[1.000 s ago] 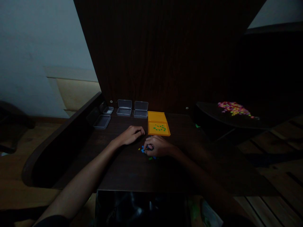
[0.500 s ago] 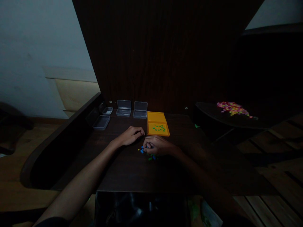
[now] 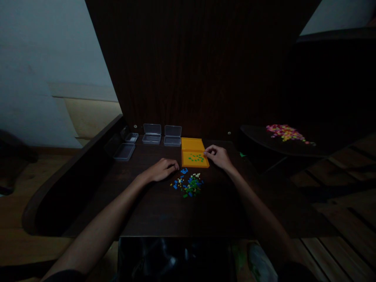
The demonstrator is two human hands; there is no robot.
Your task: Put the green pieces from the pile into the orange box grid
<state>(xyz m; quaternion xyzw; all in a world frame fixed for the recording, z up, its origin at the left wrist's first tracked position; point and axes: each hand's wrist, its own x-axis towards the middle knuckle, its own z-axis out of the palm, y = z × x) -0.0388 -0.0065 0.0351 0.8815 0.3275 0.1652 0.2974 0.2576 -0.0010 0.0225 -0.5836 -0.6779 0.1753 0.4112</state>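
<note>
An orange open box lies on the dark wooden table, with several small green pieces in its near half. My right hand rests at the box's right edge, its fingers curled in a pinch over the rim; what they hold is too small to see. A heap of tiny blue, green and yellow pieces lies just in front of the box. Left of the heap, my left hand lies on the table with its fingers curled under.
Clear plastic boxes stand open along the back, with two more at the far left by the curved table rim. A side table on the right carries a pile of pink and yellow pieces. A tall dark panel stands behind.
My right hand has lifted off the heap of pieces and moved up and right to the orange box's edge, which uncovers the heap. My left hand has stayed put.
</note>
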